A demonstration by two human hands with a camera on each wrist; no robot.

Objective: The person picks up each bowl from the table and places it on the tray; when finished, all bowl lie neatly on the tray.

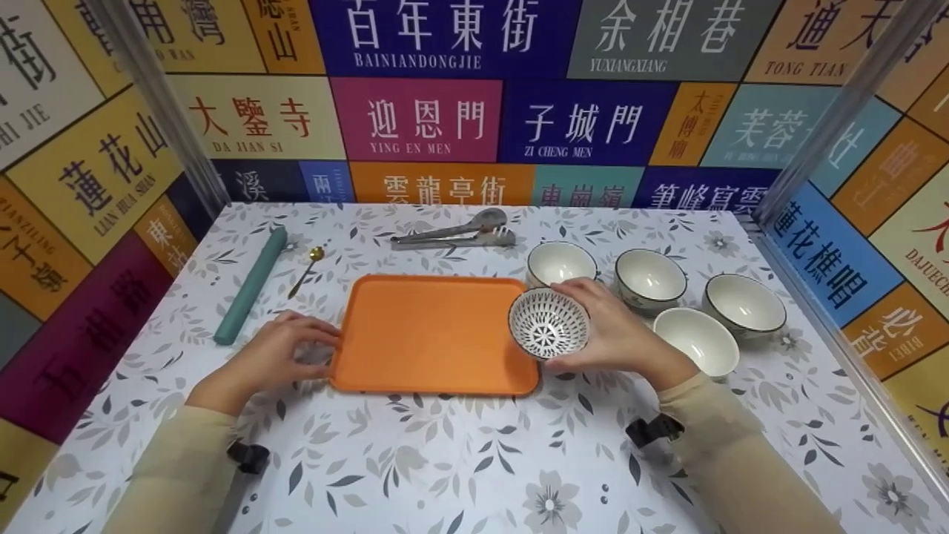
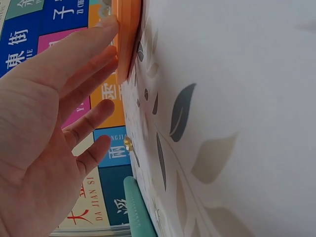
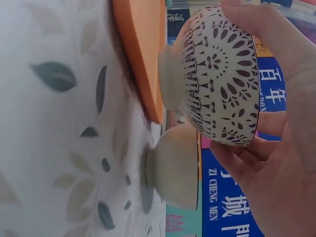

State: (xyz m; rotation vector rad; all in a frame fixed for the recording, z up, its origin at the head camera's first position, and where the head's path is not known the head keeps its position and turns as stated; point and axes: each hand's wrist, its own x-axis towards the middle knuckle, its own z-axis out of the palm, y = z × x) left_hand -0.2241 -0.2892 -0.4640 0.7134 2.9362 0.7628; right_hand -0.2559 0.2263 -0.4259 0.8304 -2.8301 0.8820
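Wall sign "BAINIANDONGJIE" [image 1: 440, 33] behind orange tray [image 1: 434, 337] and patterned bowl [image 1: 549, 324].

In the head view, the patterned bowl [image 1: 549, 324] at four o'clock hides part of the orange tray [image 1: 422, 341] and of the rear bowl [image 1: 562, 261]. The left wrist view cuts off the left hand [image 2: 39, 136] at nine o'clock and the teal roll [image 2: 139, 212] at six; the right wrist view cuts off the right hand [image 3: 291, 153] at three.
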